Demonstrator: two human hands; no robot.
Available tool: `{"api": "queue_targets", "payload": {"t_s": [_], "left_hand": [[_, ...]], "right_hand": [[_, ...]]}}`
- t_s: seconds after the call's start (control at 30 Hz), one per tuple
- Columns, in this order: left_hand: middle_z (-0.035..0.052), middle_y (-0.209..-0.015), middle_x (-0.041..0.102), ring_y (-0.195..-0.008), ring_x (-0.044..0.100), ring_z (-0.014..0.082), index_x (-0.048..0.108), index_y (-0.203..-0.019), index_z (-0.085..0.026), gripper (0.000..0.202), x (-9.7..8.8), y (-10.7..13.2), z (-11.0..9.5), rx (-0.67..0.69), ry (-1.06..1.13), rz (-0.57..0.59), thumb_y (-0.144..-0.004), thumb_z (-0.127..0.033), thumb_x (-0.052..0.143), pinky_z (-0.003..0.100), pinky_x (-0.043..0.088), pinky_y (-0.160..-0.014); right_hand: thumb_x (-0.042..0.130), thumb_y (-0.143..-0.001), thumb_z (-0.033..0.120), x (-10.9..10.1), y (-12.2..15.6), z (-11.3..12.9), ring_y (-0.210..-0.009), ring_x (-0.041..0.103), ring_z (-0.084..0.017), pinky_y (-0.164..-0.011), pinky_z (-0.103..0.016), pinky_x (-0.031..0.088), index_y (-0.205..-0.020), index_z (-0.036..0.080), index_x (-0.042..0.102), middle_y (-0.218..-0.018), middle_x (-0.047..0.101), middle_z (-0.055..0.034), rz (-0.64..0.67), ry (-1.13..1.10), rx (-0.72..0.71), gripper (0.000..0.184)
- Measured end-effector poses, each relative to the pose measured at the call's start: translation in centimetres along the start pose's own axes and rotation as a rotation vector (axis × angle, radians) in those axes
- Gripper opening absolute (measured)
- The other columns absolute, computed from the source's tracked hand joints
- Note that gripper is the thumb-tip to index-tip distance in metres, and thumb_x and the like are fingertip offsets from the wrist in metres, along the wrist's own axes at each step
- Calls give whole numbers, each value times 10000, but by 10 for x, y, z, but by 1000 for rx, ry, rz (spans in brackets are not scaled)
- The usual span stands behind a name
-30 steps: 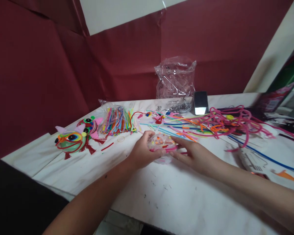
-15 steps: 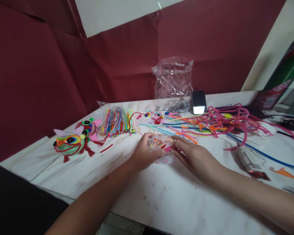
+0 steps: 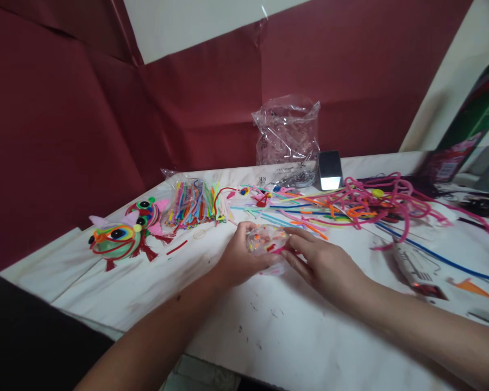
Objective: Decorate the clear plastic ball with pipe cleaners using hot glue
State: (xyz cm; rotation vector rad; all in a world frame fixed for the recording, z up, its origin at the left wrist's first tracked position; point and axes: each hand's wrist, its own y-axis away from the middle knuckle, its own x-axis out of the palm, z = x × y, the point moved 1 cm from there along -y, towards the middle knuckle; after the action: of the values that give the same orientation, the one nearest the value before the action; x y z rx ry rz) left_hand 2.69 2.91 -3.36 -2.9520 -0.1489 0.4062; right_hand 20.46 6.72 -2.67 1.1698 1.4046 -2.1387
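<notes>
Over the middle of the table, my left hand (image 3: 240,255) is wrapped round the left side of a clear, rounded plastic ball (image 3: 264,239) dotted with orange, yellow and red bits. The fingers of my right hand (image 3: 313,252) are closed against the ball's right side, by a strip of bright pink along its edge. Whether those fingers pinch the pink strip itself is hard to see. Part of the ball's underside is hidden by my left thumb and palm.
Two decorated balls with eyes and red tassels (image 3: 116,239) sit at the left. Bundled coloured pipe cleaners (image 3: 195,203) lie behind my left hand. Tangled pink pipe cleaners (image 3: 395,203) spread at right, near a black box (image 3: 330,169). A clear bag (image 3: 287,130) leans on the red backdrop.
Both hands stay nearly in place on the ball. The ball has turned slightly, so its clear dotted side shows more plainly. Nothing on the table has moved.
</notes>
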Motion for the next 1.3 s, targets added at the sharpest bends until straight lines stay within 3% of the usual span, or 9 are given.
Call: {"api": "queue_targets", "payload": {"t_s": [0.23, 0.33, 0.63, 0.97, 1.3], "left_hand": [[71, -1100, 536, -943, 566, 220, 400, -1170, -198, 747, -8, -4, 7, 34, -47, -17, -546, -345, 783, 333, 468, -806], [62, -1066, 547, -911, 575, 216, 404, -1174, -207, 752, -6, -3, 8, 11, -37, -13, -538, -322, 788, 330, 477, -780], [4, -931, 544, -751, 564, 138, 378, -1087, -213, 682, -1, 0, -1, -24, 107, 33, -527, -250, 765, 253, 471, -661], [0, -933, 531, -730, 554, 123, 370, -1091, -219, 714, -2, -3, 5, 2, 168, 56, -511, -270, 783, 248, 463, -665], [33, -1009, 545, -839, 582, 177, 375, -1112, -219, 737, 0, 0, 3, 16, 112, 63, -512, -315, 791, 281, 475, -709]], "right_hand": [[424, -894, 189, 2, -3, -7, -937, 669, -264, -754, -392, 544, -844, 176, 569, -1074, 662, -173, -4, -112, -98, 154], [413, -896, 171, 1, -2, -5, -935, 666, -271, -741, -397, 542, -847, 173, 572, -1072, 660, -183, -49, -95, -140, 166], [459, -865, 180, 3, -3, -15, -770, 673, -216, -668, -342, 531, -760, 215, 525, -877, 688, -96, -16, -170, -16, 130], [437, -889, 208, -1, -4, -15, -912, 658, -254, -739, -389, 540, -780, 194, 532, -945, 673, -149, 24, -188, -41, 145], [428, -885, 172, -1, -5, -16, -910, 651, -246, -729, -400, 554, -793, 192, 542, -932, 678, -148, 16, -124, -59, 148]]}}
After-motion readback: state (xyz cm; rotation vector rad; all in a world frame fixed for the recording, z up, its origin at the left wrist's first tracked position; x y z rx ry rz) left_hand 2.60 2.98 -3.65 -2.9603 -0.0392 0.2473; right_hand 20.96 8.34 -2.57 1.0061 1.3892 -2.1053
